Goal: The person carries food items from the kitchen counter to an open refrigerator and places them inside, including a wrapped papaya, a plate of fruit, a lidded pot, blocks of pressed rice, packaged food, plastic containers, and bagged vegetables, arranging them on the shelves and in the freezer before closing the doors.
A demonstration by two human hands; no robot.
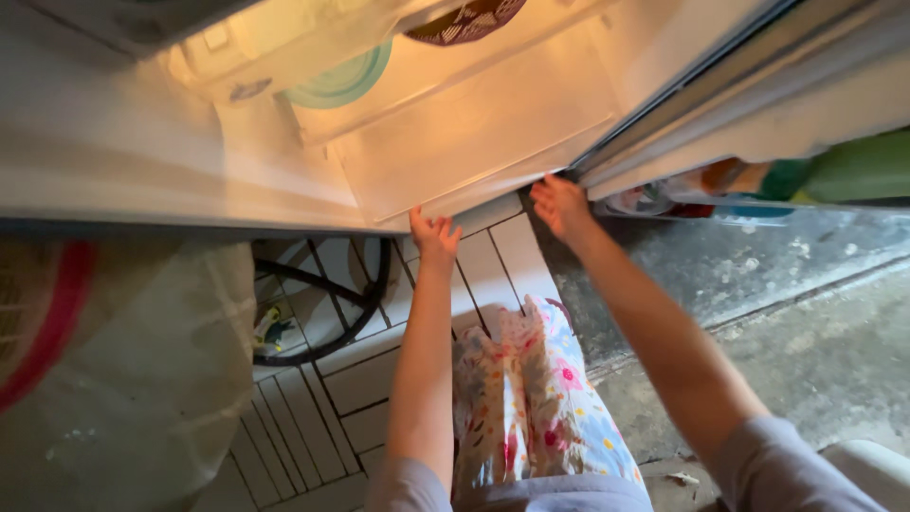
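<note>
Below open fridge (474, 133), left hand (434, 235), right hand (561, 206), black ring (322, 299)

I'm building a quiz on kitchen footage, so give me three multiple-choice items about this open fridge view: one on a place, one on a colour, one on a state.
1. Where are both hands?
A. at the front edge of the clear plastic bottom drawer
B. on the floor tiles
C. in the door shelf

2. What colour is the round lid on the upper shelf?
A. red
B. teal
C. black

3. How are the hands?
A. fists around a bottle
B. open, fingers spread
C. clasped together

Answers:
1 A: left hand and right hand sit at the clear plastic bottom drawer.
2 B: the round lid is teal.
3 B: fingers are spread and hold nothing.
</note>
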